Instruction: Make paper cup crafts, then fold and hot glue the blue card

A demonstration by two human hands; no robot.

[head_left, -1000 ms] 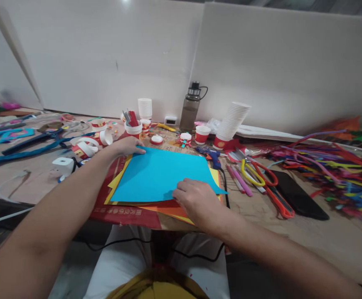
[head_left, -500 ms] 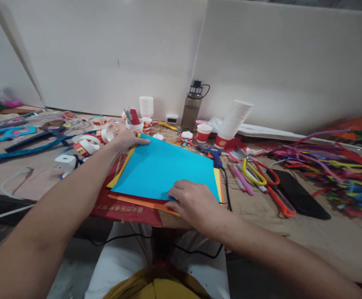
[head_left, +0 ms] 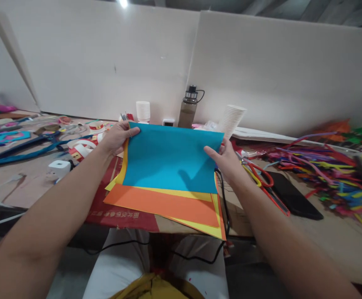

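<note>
A sheet of blue paper (head_left: pixel 171 160) is lifted at its far edge and stands tilted toward me. My left hand (head_left: pixel 116 137) pinches its upper left corner. My right hand (head_left: pixel 226 160) grips its upper right corner. Under it lie orange paper (head_left: pixel 165 203) and yellow paper (head_left: pixel 199 226) sheets in a loose stack on the table (head_left: pixel 324 241).
Behind the sheet stand a water bottle (head_left: pixel 188 108), stacked paper cups (head_left: pixel 232 118) and another cup stack (head_left: pixel 143 111). Red-handled scissors (head_left: pixel 262 174) and a black phone (head_left: pixel 293 194) lie to the right, beside a heap of coloured pipe cleaners (head_left: pixel 327 168). Cut cup rings (head_left: pixel 81 145) lie left.
The blue sheet lay flat under both hands; now both hands hold its far corners and have raised it upright. My right hand moved from the near edge to the far right corner.
</note>
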